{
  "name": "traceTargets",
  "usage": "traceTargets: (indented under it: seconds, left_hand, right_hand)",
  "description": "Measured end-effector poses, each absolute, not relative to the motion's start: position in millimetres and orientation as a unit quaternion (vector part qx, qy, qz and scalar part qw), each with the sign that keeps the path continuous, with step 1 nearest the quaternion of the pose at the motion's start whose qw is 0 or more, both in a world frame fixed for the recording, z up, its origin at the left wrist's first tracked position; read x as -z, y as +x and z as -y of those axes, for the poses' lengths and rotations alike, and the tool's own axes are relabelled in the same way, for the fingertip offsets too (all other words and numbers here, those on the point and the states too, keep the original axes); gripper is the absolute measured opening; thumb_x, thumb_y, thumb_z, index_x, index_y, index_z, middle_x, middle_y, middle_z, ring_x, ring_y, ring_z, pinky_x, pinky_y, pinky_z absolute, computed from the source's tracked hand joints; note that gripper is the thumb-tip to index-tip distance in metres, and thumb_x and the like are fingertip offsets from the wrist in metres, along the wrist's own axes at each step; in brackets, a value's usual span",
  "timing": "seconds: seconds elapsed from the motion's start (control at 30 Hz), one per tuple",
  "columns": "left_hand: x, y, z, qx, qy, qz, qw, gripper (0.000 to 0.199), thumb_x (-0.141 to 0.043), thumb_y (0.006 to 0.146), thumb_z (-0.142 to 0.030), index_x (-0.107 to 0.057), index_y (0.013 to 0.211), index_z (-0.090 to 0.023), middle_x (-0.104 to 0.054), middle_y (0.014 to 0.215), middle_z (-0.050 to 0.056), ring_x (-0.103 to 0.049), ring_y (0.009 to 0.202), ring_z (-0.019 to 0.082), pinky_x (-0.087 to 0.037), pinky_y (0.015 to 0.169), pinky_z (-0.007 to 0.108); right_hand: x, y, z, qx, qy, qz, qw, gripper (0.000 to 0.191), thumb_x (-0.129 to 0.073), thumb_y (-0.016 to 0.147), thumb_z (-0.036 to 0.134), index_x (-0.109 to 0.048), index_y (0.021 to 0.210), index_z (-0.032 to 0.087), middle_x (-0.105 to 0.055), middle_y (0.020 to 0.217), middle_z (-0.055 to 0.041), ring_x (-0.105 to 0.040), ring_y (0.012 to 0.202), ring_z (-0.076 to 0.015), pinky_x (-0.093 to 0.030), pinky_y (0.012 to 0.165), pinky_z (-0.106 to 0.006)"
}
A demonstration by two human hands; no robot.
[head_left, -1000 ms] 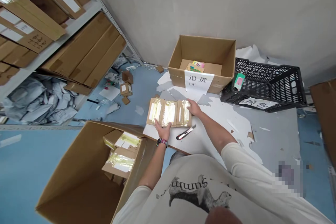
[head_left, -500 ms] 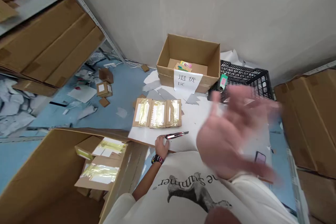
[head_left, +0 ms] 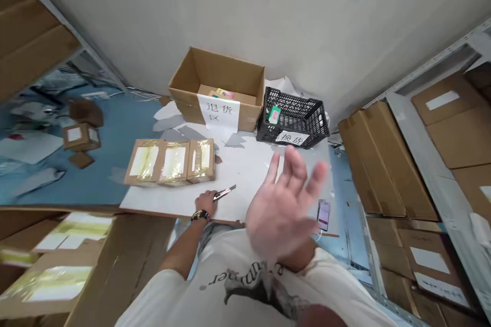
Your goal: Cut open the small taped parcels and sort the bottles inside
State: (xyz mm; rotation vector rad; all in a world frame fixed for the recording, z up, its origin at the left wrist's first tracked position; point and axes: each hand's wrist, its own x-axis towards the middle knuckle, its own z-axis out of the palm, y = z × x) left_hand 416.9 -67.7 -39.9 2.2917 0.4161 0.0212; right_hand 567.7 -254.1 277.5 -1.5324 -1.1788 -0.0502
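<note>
change: the right hand (head_left: 286, 214) has left the parcels and is now lifted above the white board (head_left: 245, 168), blurred by its moving.
right hand: open wide, fingers spread, holding nothing.
left hand (head_left: 206, 201): closed and narrow, resting at the board's near edge against the end of a snap-off cutter knife (head_left: 224, 193); i cannot tell if it really grips the knife.
parcels: three taped kraft parcels (head_left: 171, 162) lie side by side on the board, touching each other, with neither hand on them.
around: an open cardboard box (head_left: 217, 74) stands beyond the board, a black plastic crate (head_left: 295, 117) just beside it, and a phone (head_left: 324, 216) lies near the board's right edge.
</note>
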Motion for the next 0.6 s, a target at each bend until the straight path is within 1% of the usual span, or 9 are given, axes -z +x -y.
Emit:
traceTargets:
  seconds: [0.07, 0.1, 0.17, 0.23, 0.3, 0.37, 0.47, 0.53, 0.6]
  left_hand:
    - [37, 417, 84, 0.028, 0.903, -0.208, 0.375, 0.041, -0.053, 0.112, -0.044, -0.083, 0.107, -0.014, -0.075, 0.106, 0.017, -0.072, 0.114, 0.036, -0.051, 0.096, 0.055]
    - [35, 417, 93, 0.052, 0.898, -0.254, 0.355, 0.026, -0.068, 0.105, -0.036, -0.083, 0.114, -0.018, -0.076, 0.112, 0.015, -0.071, 0.116, 0.036, -0.053, 0.101, 0.052]
    - [33, 421, 114, 0.078, 0.898, -0.254, 0.351, 0.026, -0.076, 0.097, -0.026, -0.082, 0.122, -0.022, -0.077, 0.12, 0.011, -0.07, 0.12, 0.032, -0.054, 0.107, 0.045]
    - [33, 431, 135, 0.106, 0.893, -0.256, 0.354, 0.026, -0.069, 0.101, -0.02, -0.081, 0.123, -0.023, -0.077, 0.125, 0.012, -0.068, 0.126, 0.031, -0.053, 0.111, 0.042]
    - [34, 445, 153, 0.111, 0.894, -0.26, 0.348, 0.033, -0.063, 0.103, -0.018, -0.08, 0.131, -0.024, -0.075, 0.129, 0.015, -0.067, 0.129, 0.031, -0.054, 0.11, 0.041]
    - [35, 458, 164, 0.111, 0.894, -0.258, 0.35, 0.04, -0.063, 0.102, -0.018, -0.077, 0.139, -0.025, -0.074, 0.135, 0.017, -0.067, 0.13, 0.032, -0.056, 0.108, 0.042]
    - [37, 474, 160, 0.108, 0.888, -0.236, 0.38, 0.046, -0.065, 0.101, -0.024, -0.075, 0.146, -0.026, -0.078, 0.133, 0.015, -0.073, 0.119, 0.03, -0.06, 0.104, 0.041]
    - [37, 480, 146, 0.1, 0.881, -0.22, 0.406, 0.046, -0.064, 0.103, -0.029, -0.075, 0.147, -0.027, -0.082, 0.125, 0.011, -0.077, 0.111, 0.027, -0.062, 0.102, 0.038]
    - [34, 480, 126, 0.084, 0.876, -0.218, 0.422, 0.046, -0.06, 0.105, -0.029, -0.076, 0.147, -0.027, -0.084, 0.125, 0.01, -0.078, 0.114, 0.026, -0.062, 0.105, 0.037]
  right_hand:
    - [-260, 563, 255, -0.005, -0.64, 0.374, 0.672, 0.084, -0.05, 0.113, 0.07, -0.023, 0.185, 0.036, -0.059, 0.166, -0.0101, -0.04, 0.171, -0.0374, -0.036, 0.138, -0.073]
    - [-245, 564, 257, -0.021, -0.642, 0.332, 0.691, 0.079, -0.047, 0.115, 0.066, -0.029, 0.184, 0.033, -0.06, 0.166, -0.0124, -0.048, 0.166, -0.0354, -0.039, 0.137, -0.068]
    - [-204, 570, 270, -0.071, -0.687, 0.298, 0.659, 0.063, -0.052, 0.115, 0.058, -0.052, 0.171, 0.029, -0.071, 0.153, -0.0136, -0.065, 0.148, -0.0316, -0.049, 0.13, -0.059]
    - [-152, 579, 292, -0.12, -0.751, 0.29, 0.581, 0.051, -0.061, 0.111, 0.051, -0.068, 0.155, 0.026, -0.078, 0.137, -0.0133, -0.073, 0.132, -0.0304, -0.055, 0.121, -0.053]
    - [-97, 583, 316, -0.174, -0.813, 0.261, 0.491, 0.046, -0.058, 0.109, 0.042, -0.074, 0.147, 0.022, -0.081, 0.128, -0.014, -0.076, 0.122, -0.0305, -0.058, 0.114, -0.05]
    - [-50, 579, 335, -0.26, -0.864, 0.238, 0.36, 0.048, -0.054, 0.105, 0.028, -0.074, 0.148, 0.02, -0.082, 0.127, -0.0146, -0.076, 0.12, -0.0316, -0.059, 0.111, -0.047]
    - [-5, 567, 342, -0.364, -0.866, 0.286, 0.189, 0.064, -0.054, 0.102, 0.015, -0.061, 0.166, 0.017, -0.081, 0.128, -0.0157, -0.075, 0.126, -0.0321, -0.056, 0.11, -0.042]
    - [9, 563, 331, -0.378, -0.85, 0.35, 0.112, 0.072, -0.052, 0.104, 0.012, -0.049, 0.176, 0.021, -0.077, 0.137, -0.0167, -0.072, 0.131, -0.0321, -0.054, 0.112, -0.041]
    - [15, 562, 311, -0.369, -0.834, 0.407, 0.049, 0.076, -0.051, 0.106, 0.012, -0.043, 0.18, 0.029, -0.07, 0.147, -0.017, -0.072, 0.13, -0.032, -0.054, 0.11, -0.042]
